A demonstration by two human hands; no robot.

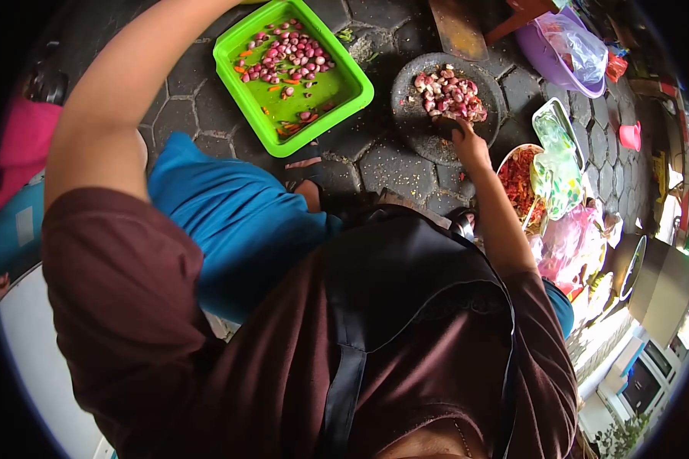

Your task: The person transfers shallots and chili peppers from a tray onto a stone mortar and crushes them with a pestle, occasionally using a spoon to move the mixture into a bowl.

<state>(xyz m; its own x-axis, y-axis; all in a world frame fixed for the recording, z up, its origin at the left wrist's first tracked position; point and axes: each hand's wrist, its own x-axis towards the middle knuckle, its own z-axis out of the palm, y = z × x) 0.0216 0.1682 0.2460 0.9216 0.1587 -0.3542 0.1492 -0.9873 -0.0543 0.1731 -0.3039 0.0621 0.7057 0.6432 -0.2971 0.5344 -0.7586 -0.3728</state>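
Note:
My right hand (469, 145) is at the near edge of a round stone mortar (406, 115). Its fingers are closed around a dark piece that looks like a pestle (445, 128), mostly covered by the hand. Peeled shallots (452, 92) are heaped in the mortar right beyond the fingers. My left forearm (142, 53) reaches up past the top edge, so the left hand is out of sight beyond the far left corner of a green tray (245, 115). Shallots (291, 53) and a few orange-red chillies (287, 128) lie in that tray.
A bowl of chopped red chillies (519, 180) stands right of the mortar, beside a white container (551, 115) and plastic bags (570, 241). Farther off are a purple basin (543, 57), a wooden board (458, 30) and a pink cup (630, 137). Dark paving stones (394, 168) form the floor.

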